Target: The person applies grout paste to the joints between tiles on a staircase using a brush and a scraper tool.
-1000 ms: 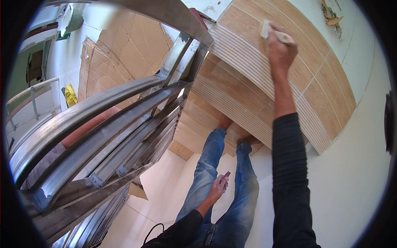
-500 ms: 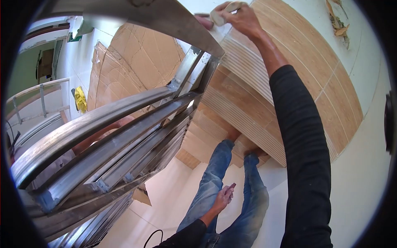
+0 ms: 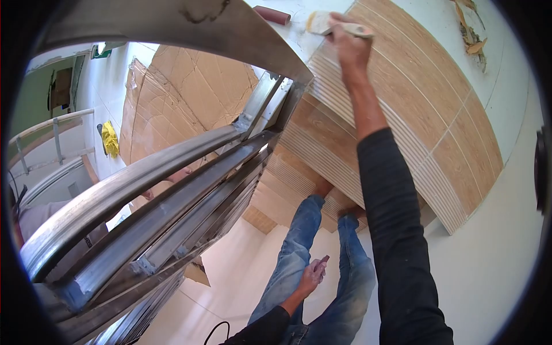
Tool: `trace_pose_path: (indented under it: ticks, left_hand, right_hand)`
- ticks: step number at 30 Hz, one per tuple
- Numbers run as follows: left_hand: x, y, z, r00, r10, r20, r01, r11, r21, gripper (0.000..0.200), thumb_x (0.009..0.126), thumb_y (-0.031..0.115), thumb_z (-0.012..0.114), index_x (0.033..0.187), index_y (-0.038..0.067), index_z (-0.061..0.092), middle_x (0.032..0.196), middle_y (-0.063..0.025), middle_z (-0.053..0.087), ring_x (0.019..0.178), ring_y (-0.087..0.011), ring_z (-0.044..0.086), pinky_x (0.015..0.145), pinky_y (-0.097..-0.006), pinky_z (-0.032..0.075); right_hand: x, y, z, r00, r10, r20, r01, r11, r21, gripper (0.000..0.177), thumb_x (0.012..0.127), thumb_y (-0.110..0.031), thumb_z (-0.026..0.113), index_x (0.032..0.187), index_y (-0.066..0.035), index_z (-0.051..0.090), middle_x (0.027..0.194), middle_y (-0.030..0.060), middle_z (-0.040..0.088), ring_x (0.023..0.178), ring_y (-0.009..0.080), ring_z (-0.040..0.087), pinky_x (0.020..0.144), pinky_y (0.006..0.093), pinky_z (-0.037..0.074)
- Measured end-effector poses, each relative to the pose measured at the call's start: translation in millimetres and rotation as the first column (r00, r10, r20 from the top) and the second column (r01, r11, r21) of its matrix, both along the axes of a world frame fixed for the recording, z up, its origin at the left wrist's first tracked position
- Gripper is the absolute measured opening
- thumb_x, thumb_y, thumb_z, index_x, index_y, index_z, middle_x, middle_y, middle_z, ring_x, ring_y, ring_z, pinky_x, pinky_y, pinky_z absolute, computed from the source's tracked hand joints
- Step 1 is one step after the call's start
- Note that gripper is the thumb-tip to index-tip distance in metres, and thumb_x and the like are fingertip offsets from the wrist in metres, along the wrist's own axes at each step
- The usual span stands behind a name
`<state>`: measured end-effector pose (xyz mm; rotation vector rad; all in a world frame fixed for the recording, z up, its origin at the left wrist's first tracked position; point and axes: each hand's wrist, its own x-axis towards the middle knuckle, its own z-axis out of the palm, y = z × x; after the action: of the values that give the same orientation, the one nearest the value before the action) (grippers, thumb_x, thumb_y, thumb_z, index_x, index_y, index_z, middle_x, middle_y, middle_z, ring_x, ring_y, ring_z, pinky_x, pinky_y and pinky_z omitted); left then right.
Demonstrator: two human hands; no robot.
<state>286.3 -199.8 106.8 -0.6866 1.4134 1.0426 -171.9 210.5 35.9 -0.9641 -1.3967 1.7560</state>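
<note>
Over brown wood-look stair [image 3: 414, 86]: right grip [image 3: 347, 40] clasping pale flat paintbrush [image 3: 319, 24]
Brush axis: nearly crosswise, bristles left of grip, handle right
Left grip [image 3: 310, 276]: pinching small maroon strip [image 3: 326, 259]

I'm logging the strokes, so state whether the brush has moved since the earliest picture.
Yes, leftward in the view: judged against the wood-look top step, the brush now has its bristles past the step's left edge, where before they were over the step.

No text, label, number or sign is readable.
</note>
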Motion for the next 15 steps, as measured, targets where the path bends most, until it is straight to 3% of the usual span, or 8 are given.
trace_pose_path:
  ticks: [3,5,7,11,13,15]
  left_hand:
    - [4,1,1,1.0,-0.01,0.015,0.01,1.0,0.011,0.028,0.112,0.033,0.056,0.101,0.007,0.06,0.077,0.0011,0.057,0.059,-0.0063,0.051,0.054,-0.0242,0.041]
    - [4,3,0,0.999,0.045,-0.019,-0.045,0.999,-0.005,0.033,0.111,0.036,0.058,0.105,0.005,0.063,0.075,0.0017,0.056,0.058,-0.0053,0.049,0.053,-0.0243,0.04]
    - [3,1,0,1.0,0.01,-0.026,-0.01,1.0,-0.003,0.032,0.111,0.037,0.058,0.105,0.005,0.063,0.075,0.0017,0.056,0.058,-0.0054,0.049,0.053,-0.0243,0.04]
    - [5,-3,-3,0.999,-0.018,-0.028,0.017,1.0,-0.005,0.032,0.111,0.036,0.058,0.105,0.005,0.063,0.075,0.0014,0.057,0.057,-0.0059,0.05,0.053,-0.0245,0.041]
    - [3,-4,-1,1.0,-0.016,-0.013,0.016,1.0,-0.007,0.031,0.111,0.036,0.057,0.104,0.006,0.062,0.076,0.0012,0.057,0.058,-0.0062,0.051,0.053,-0.0245,0.041]
    - [3,-3,-1,1.0,-0.003,0.001,0.003,1.0,0.009,0.031,0.112,0.036,0.056,0.104,0.007,0.061,0.077,0.0011,0.057,0.059,-0.0066,0.051,0.054,-0.0244,0.041]
  right_hand:
    - [39,26,34,0.991,0.092,0.102,-0.102,0.99,0.099,0.02,0.089,-0.012,0.074,0.105,-0.005,0.084,0.087,0.0078,0.08,0.077,0.0147,0.073,0.072,0.028,0.059]
    - [53,32,31,0.964,0.172,0.204,-0.18,0.984,0.018,0.021,0.089,-0.013,0.073,0.106,-0.006,0.084,0.089,0.0078,0.081,0.075,0.0157,0.073,0.072,0.0287,0.06]
    - [53,22,9,0.858,0.444,0.258,-0.458,0.889,-0.007,0.021,0.09,-0.014,0.072,0.106,-0.005,0.083,0.092,0.0091,0.081,0.075,0.0165,0.074,0.07,0.0295,0.061]
    - [-2,23,-12,0.859,0.448,0.246,-0.484,0.869,0.107,0.022,0.09,-0.014,0.072,0.106,-0.005,0.083,0.097,0.0104,0.081,0.077,0.0192,0.075,0.072,0.0303,0.063]
    - [-15,35,4,0.888,0.443,0.124,-0.458,0.874,0.163,0.025,0.089,-0.013,0.071,0.109,-0.004,0.083,0.1,0.0121,0.081,0.08,0.0214,0.076,0.074,0.0301,0.064]
    - [-14,35,2,0.85,0.52,0.079,-0.526,0.844,0.104,0.026,0.088,-0.015,0.072,0.109,-0.006,0.083,0.099,0.0127,0.081,0.084,0.022,0.077,0.077,0.0313,0.064]
